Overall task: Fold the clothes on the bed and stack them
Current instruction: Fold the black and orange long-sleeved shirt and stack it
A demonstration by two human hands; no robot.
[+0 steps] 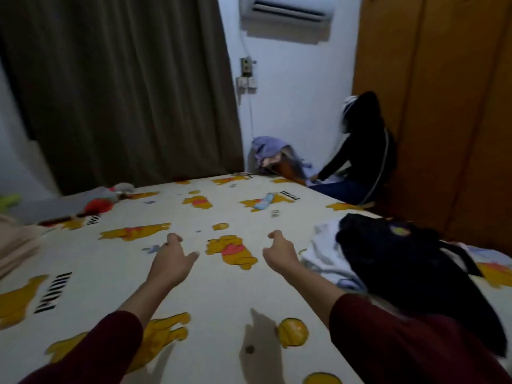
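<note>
A pile of clothes lies on the right side of the bed: a black garment draped over a crumpled white garment. My right hand hovers just left of the white garment, fingers loosely curled, holding nothing. My left hand is stretched out over the middle of the cartoon-bear sheet, fingers apart and empty. Both arms wear dark red sleeves.
A beige cloth lies at the bed's left edge, red and grey items at the far left corner. A small blue-white object sits far on the sheet. A person in black sits by the wooden wardrobe. Clothes are heaped in the corner.
</note>
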